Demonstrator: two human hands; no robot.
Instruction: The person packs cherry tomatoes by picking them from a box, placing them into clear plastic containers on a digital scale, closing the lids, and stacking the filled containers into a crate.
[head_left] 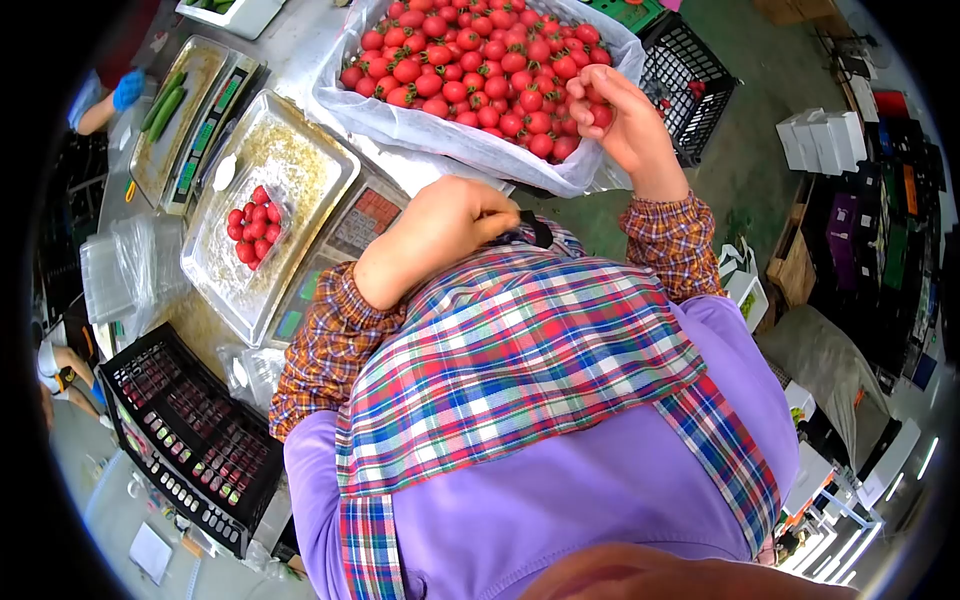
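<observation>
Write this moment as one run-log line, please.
right hand: curled by heaped tomatoes, grip unclear | left hand: curled before plaid apron | metal tray: holds tomato cluster

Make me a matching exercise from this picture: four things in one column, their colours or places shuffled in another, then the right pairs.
1. Cucumbers
2. Right hand
3. Left hand
4. Co-worker's glove

A. Near the top of the checked apron
B. Blue
C. Lying on a metal tray
D. At the edge of the white-lined tomato box

Pairs: 1-C, 2-D, 3-A, 4-B.
</observation>
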